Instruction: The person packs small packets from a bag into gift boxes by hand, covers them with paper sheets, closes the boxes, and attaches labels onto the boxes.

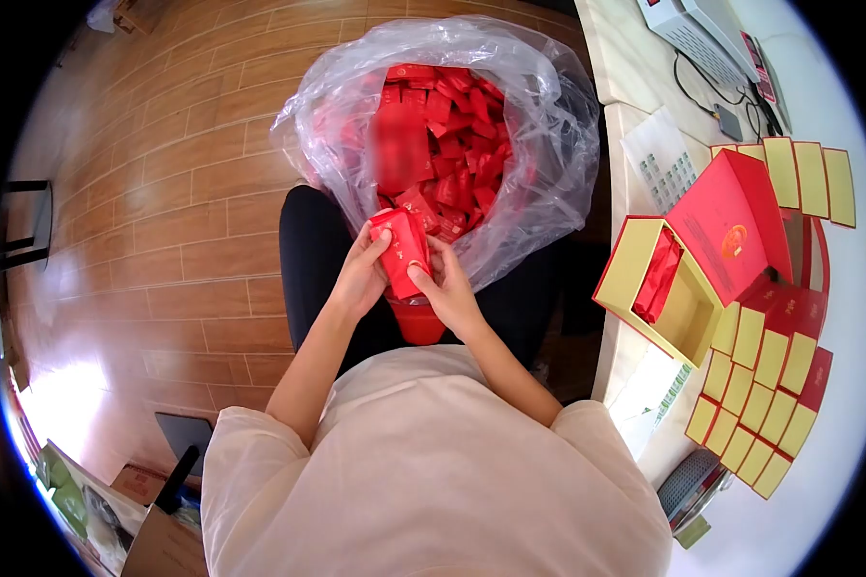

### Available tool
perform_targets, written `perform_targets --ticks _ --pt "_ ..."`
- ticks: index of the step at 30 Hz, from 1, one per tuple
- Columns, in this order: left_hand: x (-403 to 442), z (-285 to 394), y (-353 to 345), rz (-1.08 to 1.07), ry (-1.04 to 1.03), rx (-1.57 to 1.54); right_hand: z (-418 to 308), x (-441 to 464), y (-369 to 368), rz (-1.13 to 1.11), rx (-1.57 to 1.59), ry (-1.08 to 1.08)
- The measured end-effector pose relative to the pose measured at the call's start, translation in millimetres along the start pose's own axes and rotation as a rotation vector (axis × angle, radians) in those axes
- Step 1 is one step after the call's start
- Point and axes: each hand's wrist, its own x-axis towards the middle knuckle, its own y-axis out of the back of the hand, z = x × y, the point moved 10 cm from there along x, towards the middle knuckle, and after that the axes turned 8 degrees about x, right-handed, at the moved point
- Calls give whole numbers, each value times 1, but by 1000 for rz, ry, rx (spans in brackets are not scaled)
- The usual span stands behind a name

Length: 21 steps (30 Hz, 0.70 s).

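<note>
Both my hands grip red packets (403,252) with pale print, held just above my lap. My left hand (361,269) has its thumb on the packets' left side. From the right, my right hand (448,290) presses its thumb near the lower edge. How many packets are in the hands I cannot tell. Right in front of them, a clear plastic bag (553,173) stands with its mouth spread around a heap of similar red packets (457,144). A red surface (420,324) shows below the hands, between my legs.
On the white table (628,361) at right, an open red and gold box (635,264) holds a red packet (658,279) in one side. Several gold-sided boxes (755,399) are stacked beyond it. Sticker sheets (660,159), a white machine (698,38) and cables lie farther back. Cardboard boxes (164,543) stand lower left.
</note>
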Motion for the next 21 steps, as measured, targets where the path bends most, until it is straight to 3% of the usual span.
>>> perform_targets --ticks 5,11,14,16,18,21 --pt "6 9 32 72 -126 -75 7 -5 2 9 77 -136" --pt "4 30 71 204 -212 -174 6 0 33 210 409 -180" --pt "-2 19 55 248 -160 17 16 3 28 193 349 -216" --pt "-2 -2 36 193 -96 -22 41 8 23 168 332 -258" --pt "-3 -25 20 144 35 -163 54 17 16 93 -100 -156" --pt "-3 -41 26 119 68 -119 64 16 5 28 -255 -98"
